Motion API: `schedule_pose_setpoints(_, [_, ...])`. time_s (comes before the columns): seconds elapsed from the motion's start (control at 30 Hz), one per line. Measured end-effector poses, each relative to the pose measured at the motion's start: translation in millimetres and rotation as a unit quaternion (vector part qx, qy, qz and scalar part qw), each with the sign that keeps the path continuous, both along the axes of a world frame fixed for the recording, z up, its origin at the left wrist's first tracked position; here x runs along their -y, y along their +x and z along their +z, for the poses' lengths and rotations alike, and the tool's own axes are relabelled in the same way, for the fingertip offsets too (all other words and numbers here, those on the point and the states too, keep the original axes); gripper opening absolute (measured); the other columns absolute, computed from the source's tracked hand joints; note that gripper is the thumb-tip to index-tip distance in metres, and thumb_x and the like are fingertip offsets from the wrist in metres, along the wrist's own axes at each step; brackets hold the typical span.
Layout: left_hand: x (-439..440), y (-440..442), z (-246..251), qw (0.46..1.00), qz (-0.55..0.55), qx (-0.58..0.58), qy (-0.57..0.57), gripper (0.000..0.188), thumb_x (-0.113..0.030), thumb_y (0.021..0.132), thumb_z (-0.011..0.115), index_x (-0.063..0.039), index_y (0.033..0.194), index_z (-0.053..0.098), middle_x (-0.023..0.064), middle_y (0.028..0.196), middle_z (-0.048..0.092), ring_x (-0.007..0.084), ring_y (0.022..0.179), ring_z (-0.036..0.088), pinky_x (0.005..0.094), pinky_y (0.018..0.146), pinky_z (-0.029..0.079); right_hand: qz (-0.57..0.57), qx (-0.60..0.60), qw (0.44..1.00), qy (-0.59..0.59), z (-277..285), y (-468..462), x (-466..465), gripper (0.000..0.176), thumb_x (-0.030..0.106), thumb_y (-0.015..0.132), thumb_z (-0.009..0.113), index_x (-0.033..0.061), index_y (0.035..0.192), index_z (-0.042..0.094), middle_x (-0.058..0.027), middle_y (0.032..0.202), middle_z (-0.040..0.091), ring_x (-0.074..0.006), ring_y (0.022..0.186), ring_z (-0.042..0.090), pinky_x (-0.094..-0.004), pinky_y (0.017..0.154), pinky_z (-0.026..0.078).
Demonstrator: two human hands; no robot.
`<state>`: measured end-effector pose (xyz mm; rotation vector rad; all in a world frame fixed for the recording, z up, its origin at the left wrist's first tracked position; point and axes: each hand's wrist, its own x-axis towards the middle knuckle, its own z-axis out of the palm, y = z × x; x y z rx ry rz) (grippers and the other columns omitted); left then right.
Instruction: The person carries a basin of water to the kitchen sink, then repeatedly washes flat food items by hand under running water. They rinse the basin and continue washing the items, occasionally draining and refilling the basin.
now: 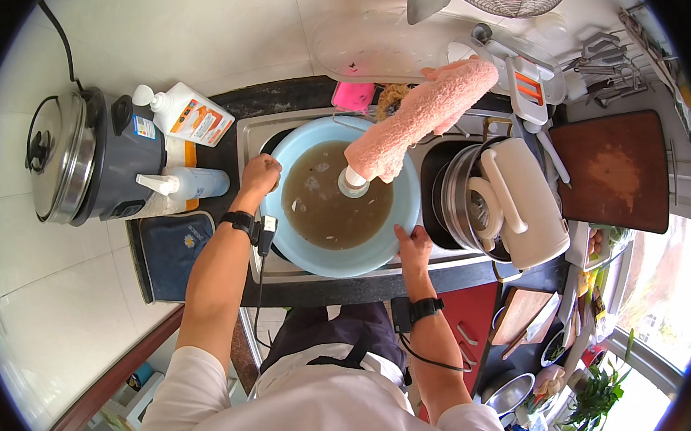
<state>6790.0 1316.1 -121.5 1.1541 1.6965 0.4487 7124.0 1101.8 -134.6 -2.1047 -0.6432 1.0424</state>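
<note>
A light blue plastic basin (344,263) sits over the left bowl of a stainless steel sink (249,139). It holds murky brown water (333,216) with small bits floating in it. My left hand (260,175) grips the basin's left rim, fingers curled. At the lower right rim my right hand (414,247) has hold of the edge. Above the water hangs a white faucet head (353,185), its neck wrapped in a pink fluffy cloth (417,120). Most of the sink bowl beneath the basin is hidden.
Left stand a rice cooker (131,152), a white pump bottle (191,115) and a spray bottle (193,183). Stacked metal pots (455,199) and a cream-coloured appliance part (534,202) fill the sink's right side. Beyond are a brown board (613,173) and a cleaver (539,319).
</note>
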Motion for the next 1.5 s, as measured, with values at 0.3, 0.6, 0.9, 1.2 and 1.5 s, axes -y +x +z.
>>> schedule_pose_setpoints(0.3, [11.0,16.7,-5.9,0.992,-0.028,0.077,-0.094,0.011,-0.012,0.083,0.066,-0.002,0.086,0.065,0.0067,0.065,0.061,0.0178,0.052,0.055,0.0349,0.047,0.041,-0.086,-0.228,0.946,0.213,102.9,-14.8,-10.3,0.011,0.008,0.089,0.069,0.0022,0.094,0.061,-0.0017,0.085,0.065,-0.0089,0.073,0.055,-0.0249,0.069,0.046])
schedule_pose_setpoints(0.6, [10.2,8.3,-0.3,0.978,-0.118,0.084,-0.15,0.016,-0.008,0.081,0.066,0.001,0.095,0.066,0.0077,0.068,0.063,0.0177,0.057,0.059,0.0337,0.051,0.044,-0.098,-0.299,0.92,0.235,127.6,-38.7,-23.4,0.022,-0.006,0.082,0.06,-0.0028,0.103,0.065,-0.0088,0.096,0.071,-0.0156,0.082,0.065,-0.0284,0.078,0.051])
schedule_pose_setpoints(0.9, [64.6,24.0,113.1,0.91,-0.377,0.157,-0.069,0.054,-0.027,0.077,0.081,-0.003,0.124,0.068,0.0096,0.091,0.071,0.0124,0.061,0.06,0.0282,0.054,0.049,-0.014,-0.054,0.992,0.114,168.6,-76.3,-58.4,0.018,0.01,0.084,0.071,-0.0046,0.082,0.061,-0.008,0.067,0.063,-0.0128,0.049,0.057,-0.0282,0.044,0.043])
schedule_pose_setpoints(1.2, [114.7,30.8,152.6,0.856,-0.504,0.037,0.11,0.034,-0.017,0.067,0.068,-0.003,0.098,0.071,0.0196,0.083,0.069,0.0412,0.084,0.066,0.0485,0.072,0.051,-0.008,-0.039,0.993,0.112,201.4,-115.6,-70.2,0.028,0.017,0.089,0.071,-0.0048,0.077,0.058,-0.009,0.061,0.059,-0.0125,0.044,0.057,-0.0266,0.037,0.051])
schedule_pose_setpoints(1.5, [54.2,-1.2,201.1,0.827,-0.526,0.187,0.066,0.044,-0.016,0.065,0.068,0.002,0.105,0.071,0.0145,0.075,0.069,0.0227,0.064,0.063,0.0358,0.061,0.049,-0.025,-0.209,0.961,0.182,262.6,-123.4,-77.3,0.025,0.018,0.092,0.071,-0.0025,0.103,0.062,-0.0104,0.077,0.066,-0.0165,0.057,0.067,-0.0314,0.053,0.061])
